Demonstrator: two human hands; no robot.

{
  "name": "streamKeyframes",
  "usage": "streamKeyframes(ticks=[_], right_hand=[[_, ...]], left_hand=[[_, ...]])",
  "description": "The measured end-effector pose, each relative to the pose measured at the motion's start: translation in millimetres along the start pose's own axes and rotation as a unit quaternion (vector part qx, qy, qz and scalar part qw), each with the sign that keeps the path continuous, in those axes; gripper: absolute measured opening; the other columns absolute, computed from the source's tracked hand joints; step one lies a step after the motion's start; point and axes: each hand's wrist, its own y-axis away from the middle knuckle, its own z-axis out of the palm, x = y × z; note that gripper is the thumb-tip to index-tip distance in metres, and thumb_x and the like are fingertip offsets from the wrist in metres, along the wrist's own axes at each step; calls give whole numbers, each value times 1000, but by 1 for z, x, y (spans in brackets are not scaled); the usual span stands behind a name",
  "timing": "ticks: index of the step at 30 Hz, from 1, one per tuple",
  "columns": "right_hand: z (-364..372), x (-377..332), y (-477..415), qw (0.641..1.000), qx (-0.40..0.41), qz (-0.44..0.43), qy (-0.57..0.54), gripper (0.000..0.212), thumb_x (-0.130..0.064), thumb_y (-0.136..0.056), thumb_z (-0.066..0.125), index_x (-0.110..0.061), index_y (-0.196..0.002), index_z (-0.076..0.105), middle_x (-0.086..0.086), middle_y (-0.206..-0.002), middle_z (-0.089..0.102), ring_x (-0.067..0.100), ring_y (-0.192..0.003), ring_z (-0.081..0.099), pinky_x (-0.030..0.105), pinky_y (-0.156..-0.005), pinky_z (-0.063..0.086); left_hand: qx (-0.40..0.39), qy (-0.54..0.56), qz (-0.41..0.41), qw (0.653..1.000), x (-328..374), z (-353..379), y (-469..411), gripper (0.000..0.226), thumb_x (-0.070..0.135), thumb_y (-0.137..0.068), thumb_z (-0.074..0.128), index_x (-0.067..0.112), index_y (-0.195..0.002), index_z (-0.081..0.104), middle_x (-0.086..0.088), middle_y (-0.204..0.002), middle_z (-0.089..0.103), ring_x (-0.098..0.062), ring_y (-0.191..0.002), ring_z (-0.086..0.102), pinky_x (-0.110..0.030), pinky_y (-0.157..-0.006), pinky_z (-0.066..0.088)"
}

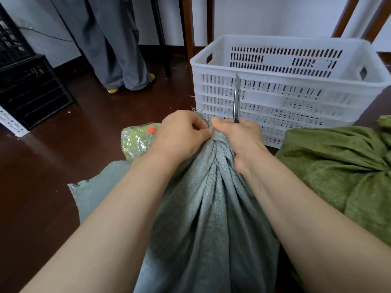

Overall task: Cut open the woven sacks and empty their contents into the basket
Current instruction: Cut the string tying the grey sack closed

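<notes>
Right between the two hands sits the gathered neck of the grey woven sack [207, 197], bunched into tight pleats that fan out downward toward the person. The left hand [182, 132] has its fingers [198, 125] curled in and pinching the frayed top of that neck from the left side. The right hand [239, 140] presses against the neck from the other side, its fingers wrapped round the handle of a utility knife [236, 98] whose metal blade stands upright above the knuckles. The sack's cloth is a dull grey-green weave, full and rounded below the hands.

Just beyond the fingers stands the white slotted basket [317, 96] on the dark floor [53, 166]. To the right of the right hand lies a green sack [338, 161], tied shut and bulging. Left of the left hand, partly hidden behind it, is a clear plastic bag [137, 140] of green stuff.
</notes>
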Motion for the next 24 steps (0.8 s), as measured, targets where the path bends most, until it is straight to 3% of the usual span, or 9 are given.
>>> streamKeyframes(ticks=[5,8,10,12,15,17,19,21,24], right_hand=[[-1,3,-3,999,-12,3,36,17,-12,-78,77,-11,-71,62,13,-85,70,31,-88,69,48,-86,55],[-6,-1,-4,996,-71,45,26,12,-8,-75,77,-8,-79,66,11,-77,72,24,-70,72,35,-67,60],[-11,-2,-2,992,-109,54,19,22,-1,-70,78,-7,-88,68,9,-74,73,18,-61,71,26,-57,57],[-16,1,-3,991,-116,60,20,37,4,-68,77,-8,-101,65,10,-80,73,17,-64,71,26,-61,58],[-19,17,-5,992,-92,87,21,31,4,-71,77,-8,-96,63,13,-84,71,21,-71,70,33,-71,60],[-19,29,-6,993,-42,79,79,34,-11,-64,86,-13,-88,62,13,-92,70,27,-86,69,42,-85,56],[-17,33,-4,983,-1,28,179,43,-34,-57,88,-17,-81,57,9,-93,70,27,-90,67,46,-87,54],[-14,25,-4,955,13,-29,296,44,-48,-66,79,-20,-89,54,7,-102,64,26,-95,62,46,-89,51],[-12,-1,-5,930,12,-109,351,33,-44,-95,46,-19,-116,50,3,-115,54,19,-90,54,39,-86,48]], left_hand=[[34,-60,14,998,-3,11,1,15,24,-89,59,14,-83,70,-3,-88,67,-24,-89,60,-32,-74,46],[90,-70,16,993,-8,21,6,21,20,-91,53,8,-86,69,-7,-82,67,-27,-81,59,-33,-65,41],[119,-39,9,992,-12,24,8,21,18,-92,52,6,-87,69,-4,-80,66,-25,-77,58,-32,-64,38],[140,-2,-1,990,-14,26,8,18,17,-93,53,9,-88,69,2,-79,62,-19,-76,56,-27,-66,36],[140,20,-27,990,-17,35,10,16,16,-93,55,11,-89,70,1,-81,62,-18,-78,57,-26,-69,39],[129,42,-59,989,-21,42,11,17,16,-93,56,9,-91,71,-2,-84,66,-21,-83,61,-26,-73,42],[133,65,-84,985,-23,45,9,19,18,-93,57,7,-94,72,-6,-91,71,-23,-88,63,-27,-76,45],[139,84,-89,983,-24,47,5,19,20,-92,58,7,-93,73,-7,-93,72,-23,-89,65,-28,-77,47],[144,95,-89,981,-22,49,3,19,18,-91,58,8,-88,73,-7,-89,72,-23,-85,65,-29,-76,48]])
